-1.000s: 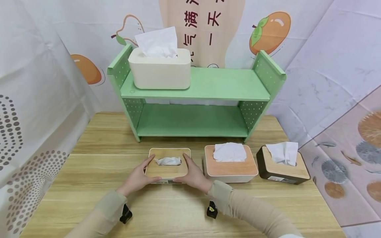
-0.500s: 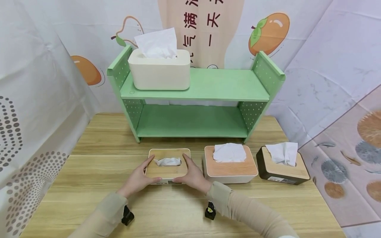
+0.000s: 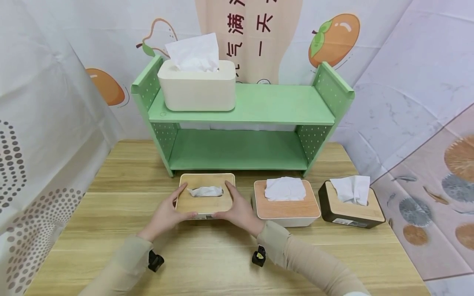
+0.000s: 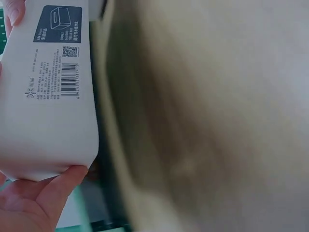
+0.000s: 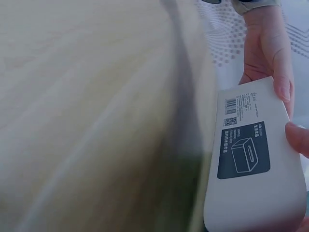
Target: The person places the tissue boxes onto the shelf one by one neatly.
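In the head view, my left hand (image 3: pixel 163 217) and right hand (image 3: pixel 240 210) grip a small tissue box (image 3: pixel 203 206) from its two sides. Thumbs press its near face while the other fingers lie along the sides. The box has a light bamboo lid and a white body, and a crumpled white tissue (image 3: pixel 205 191) sticks out of its slot. The left wrist view shows a label and barcode on the box's white face (image 4: pixel 43 121), with the left hand (image 4: pixel 38 203) at one end. From the right wrist, the same label (image 5: pixel 245 150) appears near the right thumb (image 5: pixel 297 137).
A green two-tier shelf (image 3: pixel 240 150) stands behind, with a large cream tissue box (image 3: pixel 198 92) on its upper left. To the right on the wooden table (image 3: pixel 207 271) sit a white tissue box with an orange-brown wood lid (image 3: pixel 285 209) and a black one with a bamboo lid (image 3: pixel 357 209).
Both hands have moved slightly up and left in the head view, carrying the bamboo-lidded tissue box closer to the shelf. The other boxes stay where they were.
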Demonstrator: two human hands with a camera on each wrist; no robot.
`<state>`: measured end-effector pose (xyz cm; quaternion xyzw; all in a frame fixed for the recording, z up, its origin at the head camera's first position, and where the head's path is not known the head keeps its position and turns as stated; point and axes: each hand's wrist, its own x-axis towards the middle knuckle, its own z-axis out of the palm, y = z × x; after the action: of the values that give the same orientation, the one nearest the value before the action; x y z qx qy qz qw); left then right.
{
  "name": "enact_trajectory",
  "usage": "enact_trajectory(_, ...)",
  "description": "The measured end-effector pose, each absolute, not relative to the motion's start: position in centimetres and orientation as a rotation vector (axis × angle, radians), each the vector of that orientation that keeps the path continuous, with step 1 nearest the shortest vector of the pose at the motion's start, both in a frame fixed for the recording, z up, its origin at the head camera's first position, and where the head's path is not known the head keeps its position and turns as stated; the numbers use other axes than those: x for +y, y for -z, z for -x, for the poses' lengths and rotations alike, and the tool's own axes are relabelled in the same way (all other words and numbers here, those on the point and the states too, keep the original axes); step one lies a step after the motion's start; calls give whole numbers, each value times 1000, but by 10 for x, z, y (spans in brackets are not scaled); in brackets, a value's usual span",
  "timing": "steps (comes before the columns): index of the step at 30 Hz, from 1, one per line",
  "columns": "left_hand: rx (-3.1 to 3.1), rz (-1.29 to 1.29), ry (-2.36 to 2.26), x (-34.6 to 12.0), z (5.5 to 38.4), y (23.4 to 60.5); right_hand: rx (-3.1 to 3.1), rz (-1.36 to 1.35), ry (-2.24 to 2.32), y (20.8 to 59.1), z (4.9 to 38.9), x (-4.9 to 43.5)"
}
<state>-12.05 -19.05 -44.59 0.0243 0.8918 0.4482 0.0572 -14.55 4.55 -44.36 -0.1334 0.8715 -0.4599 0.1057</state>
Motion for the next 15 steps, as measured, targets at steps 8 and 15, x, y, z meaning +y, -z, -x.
enact_trajectory(8, 2835, -145, -1470, -187, 119, 411, 2696, 490, 1452, 415, 151, 49)
enact_trajectory(15, 2987, -219, -1599, -179, 124, 389, 2669, 537, 1701, 389, 152, 58)
